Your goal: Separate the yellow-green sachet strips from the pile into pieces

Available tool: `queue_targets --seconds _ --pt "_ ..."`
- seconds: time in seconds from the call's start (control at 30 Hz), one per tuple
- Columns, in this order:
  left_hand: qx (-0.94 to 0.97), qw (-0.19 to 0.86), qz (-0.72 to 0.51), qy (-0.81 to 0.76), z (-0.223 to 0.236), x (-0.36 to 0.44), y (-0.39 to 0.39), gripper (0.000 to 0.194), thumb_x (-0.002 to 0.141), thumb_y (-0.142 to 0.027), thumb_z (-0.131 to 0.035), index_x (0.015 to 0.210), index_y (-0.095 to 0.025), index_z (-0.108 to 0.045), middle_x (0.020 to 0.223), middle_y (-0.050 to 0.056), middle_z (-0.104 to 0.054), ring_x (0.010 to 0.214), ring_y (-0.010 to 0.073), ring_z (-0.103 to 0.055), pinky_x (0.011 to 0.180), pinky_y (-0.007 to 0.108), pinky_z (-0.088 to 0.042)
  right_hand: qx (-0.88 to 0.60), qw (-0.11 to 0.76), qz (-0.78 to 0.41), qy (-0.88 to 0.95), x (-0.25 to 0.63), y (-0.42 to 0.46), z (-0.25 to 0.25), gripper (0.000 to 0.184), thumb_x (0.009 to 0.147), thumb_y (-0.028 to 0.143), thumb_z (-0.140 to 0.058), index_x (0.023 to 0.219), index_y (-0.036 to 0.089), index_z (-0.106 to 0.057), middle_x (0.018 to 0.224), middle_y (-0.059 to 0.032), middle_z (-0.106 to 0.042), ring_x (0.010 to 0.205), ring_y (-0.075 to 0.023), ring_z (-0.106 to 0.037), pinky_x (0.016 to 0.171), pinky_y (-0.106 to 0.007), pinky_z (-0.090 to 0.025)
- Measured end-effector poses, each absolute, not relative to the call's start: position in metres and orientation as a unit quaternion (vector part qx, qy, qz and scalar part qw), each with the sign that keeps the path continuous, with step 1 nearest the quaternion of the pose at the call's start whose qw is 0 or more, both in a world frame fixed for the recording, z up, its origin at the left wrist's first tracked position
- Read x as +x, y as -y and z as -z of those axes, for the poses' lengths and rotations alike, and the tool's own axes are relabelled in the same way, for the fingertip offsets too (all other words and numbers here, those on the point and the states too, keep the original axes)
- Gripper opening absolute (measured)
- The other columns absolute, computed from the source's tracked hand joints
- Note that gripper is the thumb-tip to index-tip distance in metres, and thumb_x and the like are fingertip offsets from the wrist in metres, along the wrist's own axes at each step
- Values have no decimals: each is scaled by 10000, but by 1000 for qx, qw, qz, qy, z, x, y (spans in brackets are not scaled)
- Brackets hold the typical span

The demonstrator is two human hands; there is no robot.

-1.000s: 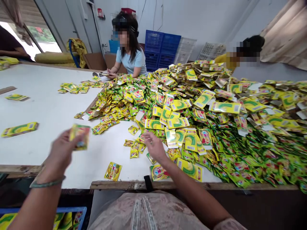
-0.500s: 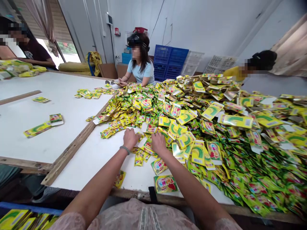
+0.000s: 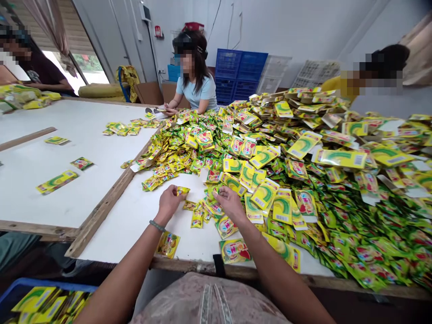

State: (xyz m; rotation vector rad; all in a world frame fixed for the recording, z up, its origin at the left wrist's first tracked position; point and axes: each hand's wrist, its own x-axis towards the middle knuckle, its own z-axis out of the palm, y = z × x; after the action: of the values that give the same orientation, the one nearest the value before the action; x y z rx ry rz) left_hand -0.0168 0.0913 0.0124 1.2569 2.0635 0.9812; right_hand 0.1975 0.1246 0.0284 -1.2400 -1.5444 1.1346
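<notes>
My left hand (image 3: 169,202) pinches a small yellow candy packet (image 3: 182,191) just above the white tabletop (image 3: 131,220). To its right, my right hand (image 3: 231,204) is closed with thumb and fingers together over a small green-yellow packet (image 3: 216,191), partly hidden by the fingers. Loose yellow packets (image 3: 197,218) lie between the two hands. A flat yellow carton (image 3: 235,250) printed with red fruit lies beneath my right forearm near the table edge. Another fruit-printed packet (image 3: 168,244) is beside my left wrist.
A large heap of green packets (image 3: 364,234) and yellow cartons (image 3: 305,145) covers the right side. A wooden strip (image 3: 111,198) divides the table. A blue crate (image 3: 13,288) of cartons stands low left. A co-worker (image 3: 195,85) sits opposite; other people are left and right.
My hands have moved apart, the left one back and leftward, and it now shows a yellow packet. Across the wooden strip, a small packet has slid off the end of a long carton.
</notes>
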Motion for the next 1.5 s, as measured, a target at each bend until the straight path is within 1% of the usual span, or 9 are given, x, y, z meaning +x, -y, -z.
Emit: queue_targets --seconds 0.13,0.3,0.5,0.63,0.83,1.0,1.2,1.33,1.5 --pt "332 479 -552 -597 -24 14 -57 361 587 -383 -737 793 -167 -533 636 -27 -590 605 128 -554 592 243 -427 -441 432 -615 491 177 -102 -31 350 596 439 -725 739 175 -547 587 27 -567 492 -106 -509 492 -235 -424" --pt "237 570 -629 -472 -37 42 -32 305 658 -357 -696 841 -142 -580 822 39 -663 708 139 -599 660 258 -460 -419 446 -590 526 164 -87 -24 298 632 415 -718 729 165 -586 652 3 -610 585 -128 -557 583 -256 -459" --pt "240 594 -621 -451 -41 36 -25 247 684 -328 -677 827 -136 -613 844 53 -682 730 150 -621 685 269 -471 -413 422 -584 557 171 -85 -27 269 645 388 -714 738 165 -596 643 19 -580 572 -115 -529 560 -242 -438" --pt "274 565 -616 -476 -42 37 -26 318 634 -306 -741 861 -138 -595 808 46 -693 697 148 -626 643 253 -468 -397 415 -610 546 176 -83 -33 277 635 390 -730 731 166 -599 631 27 -576 580 -107 -533 571 -232 -452" --pt "322 569 -591 -473 -41 47 -35 299 602 -263 -757 825 -142 -599 749 27 -690 626 131 -616 592 237 -470 -389 349 -698 490 183 -78 -43 398 706 490 -652 954 180 -624 810 -17 -662 687 -155 -632 599 -284 -538" --pt "350 497 -563 -560 -53 63 -60 298 545 -290 -774 702 -162 -556 550 -34 -610 407 106 -533 414 212 -390 -435 377 -590 567 195 -92 -57 379 658 429 -706 927 166 -664 831 -30 -682 686 -177 -647 575 -294 -559" --pt "421 475 -439 -636 -49 56 -71 347 643 -485 -673 576 -175 -533 469 -6 -584 344 105 -490 379 213 -349 -527 433 -472 559 252 -107 -58 367 649 370 -719 956 179 -654 784 -23 -690 662 -190 -658 601 -322 -563" --pt "394 525 -339 -674 -28 56 -71 392 671 -529 -616 552 -160 -562 503 61 -628 385 156 -554 407 240 -379 -552 384 -503 542 268 -111 -27 375 650 347 -710 976 175 -639 813 -46 -695 710 -222 -668 592 -352 -569" --pt "387 495 -364 -688 -15 73 -88 387 652 -535 -630 513 -183 -552 396 42 -560 412 180 -555 449 257 -374 -527 332 -445 643 237 -107 -1 325 740 342 -612 1029 195 -625 914 -58 -688 787 -227 -653 664 -364 -546"
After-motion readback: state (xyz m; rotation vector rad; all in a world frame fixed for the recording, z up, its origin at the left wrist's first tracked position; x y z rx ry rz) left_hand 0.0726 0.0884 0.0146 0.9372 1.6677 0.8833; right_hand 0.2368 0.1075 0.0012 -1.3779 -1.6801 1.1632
